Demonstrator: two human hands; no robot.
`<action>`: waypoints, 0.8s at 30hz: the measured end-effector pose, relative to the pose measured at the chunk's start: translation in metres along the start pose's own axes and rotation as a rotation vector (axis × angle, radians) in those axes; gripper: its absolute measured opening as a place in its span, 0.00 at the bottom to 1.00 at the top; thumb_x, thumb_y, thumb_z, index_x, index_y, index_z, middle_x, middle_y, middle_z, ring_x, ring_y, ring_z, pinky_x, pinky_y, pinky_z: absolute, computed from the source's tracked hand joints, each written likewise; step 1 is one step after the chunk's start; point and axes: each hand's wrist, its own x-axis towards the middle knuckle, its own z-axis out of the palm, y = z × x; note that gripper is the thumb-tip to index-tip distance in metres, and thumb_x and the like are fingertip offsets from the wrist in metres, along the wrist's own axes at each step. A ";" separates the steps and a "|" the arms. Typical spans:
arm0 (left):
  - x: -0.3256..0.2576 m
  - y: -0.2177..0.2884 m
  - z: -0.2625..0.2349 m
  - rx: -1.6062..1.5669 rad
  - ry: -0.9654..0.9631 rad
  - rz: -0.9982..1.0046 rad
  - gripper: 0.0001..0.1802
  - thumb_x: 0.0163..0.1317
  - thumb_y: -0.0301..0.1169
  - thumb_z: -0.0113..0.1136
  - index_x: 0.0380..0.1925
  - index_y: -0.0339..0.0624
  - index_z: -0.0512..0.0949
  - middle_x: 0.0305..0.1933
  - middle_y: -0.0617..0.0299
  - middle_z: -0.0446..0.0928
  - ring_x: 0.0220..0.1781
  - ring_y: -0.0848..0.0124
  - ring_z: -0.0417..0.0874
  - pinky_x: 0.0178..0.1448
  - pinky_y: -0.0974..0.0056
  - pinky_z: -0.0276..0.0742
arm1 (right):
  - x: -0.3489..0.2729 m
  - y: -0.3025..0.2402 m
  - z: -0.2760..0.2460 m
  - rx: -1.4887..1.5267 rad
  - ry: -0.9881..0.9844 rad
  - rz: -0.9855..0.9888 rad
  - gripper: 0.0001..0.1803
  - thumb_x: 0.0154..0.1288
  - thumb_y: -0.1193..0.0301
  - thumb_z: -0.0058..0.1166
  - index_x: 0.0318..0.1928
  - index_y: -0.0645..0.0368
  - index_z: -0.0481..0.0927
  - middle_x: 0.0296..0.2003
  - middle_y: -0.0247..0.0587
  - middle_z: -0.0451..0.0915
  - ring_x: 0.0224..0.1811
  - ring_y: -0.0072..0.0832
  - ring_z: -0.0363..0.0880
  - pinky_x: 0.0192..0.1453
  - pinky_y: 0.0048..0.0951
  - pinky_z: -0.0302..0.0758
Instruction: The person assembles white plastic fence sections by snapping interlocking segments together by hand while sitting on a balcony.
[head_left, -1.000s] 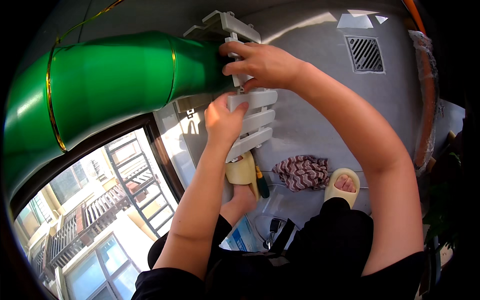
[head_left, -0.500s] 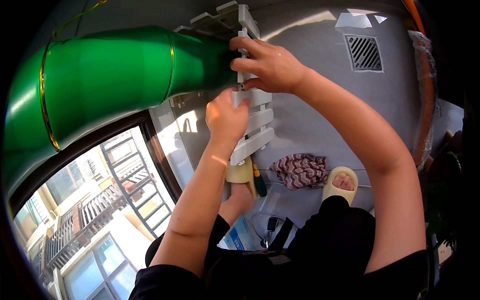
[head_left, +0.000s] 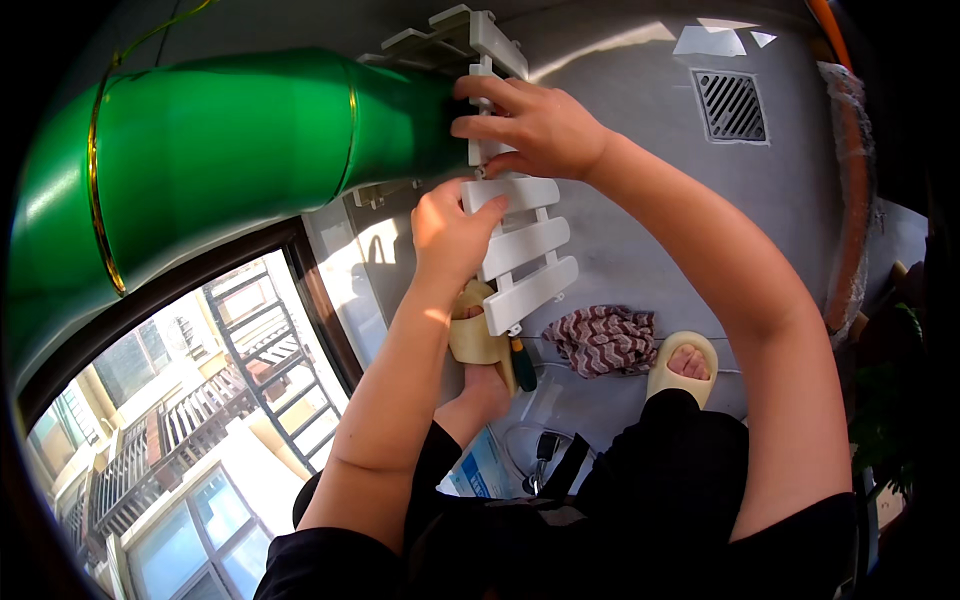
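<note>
A white slatted panel [head_left: 525,242] hangs before me, its slats joined by narrow strips. My left hand [head_left: 455,228] is closed on its left edge, thumb lying over the upper slat and fingers behind. Just above, my right hand [head_left: 545,125] curls its fingers around a white upright slat [head_left: 478,150] of another section. Thumb and fingers of both hands meet near a small joint [head_left: 480,173] between the two sections; its details are too small to make out. More white slats [head_left: 497,45] stand behind and above my right hand.
A large glossy green tube-like body [head_left: 240,130] with gold bands fills the upper left. Below it is a window [head_left: 150,370]. A floor drain [head_left: 731,105], a patterned cloth [head_left: 603,342], a green-handled tool [head_left: 522,367] and my slippered feet are on the grey floor. A plastic-wrapped orange pole [head_left: 848,200] stands right.
The lower part of the white panel has swung to the right and turned its slats more toward me. Both hands keep their hold, the right one shifting slightly left.
</note>
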 end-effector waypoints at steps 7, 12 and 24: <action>0.001 0.009 -0.007 0.286 0.035 0.030 0.17 0.44 0.37 0.64 0.27 0.33 0.77 0.24 0.46 0.77 0.29 0.51 0.79 0.37 0.57 0.73 | 0.000 0.001 0.000 0.049 0.011 0.012 0.28 0.36 0.71 0.66 0.43 0.45 0.73 0.56 0.33 0.65 0.44 0.34 0.74 0.45 0.34 0.74; -0.003 -0.002 0.002 0.336 0.170 0.104 0.18 0.46 0.40 0.63 0.25 0.33 0.76 0.23 0.44 0.76 0.30 0.46 0.76 0.38 0.52 0.71 | 0.002 -0.011 0.006 -0.043 0.008 0.099 0.26 0.36 0.68 0.67 0.42 0.44 0.73 0.55 0.30 0.65 0.44 0.34 0.73 0.42 0.32 0.75; 0.014 0.008 -0.024 0.350 -0.051 0.072 0.15 0.48 0.30 0.62 0.37 0.35 0.78 0.31 0.53 0.80 0.32 0.71 0.78 0.40 0.66 0.73 | -0.019 -0.007 0.004 0.096 0.291 0.322 0.29 0.43 0.70 0.65 0.49 0.47 0.71 0.56 0.36 0.65 0.41 0.35 0.75 0.42 0.32 0.75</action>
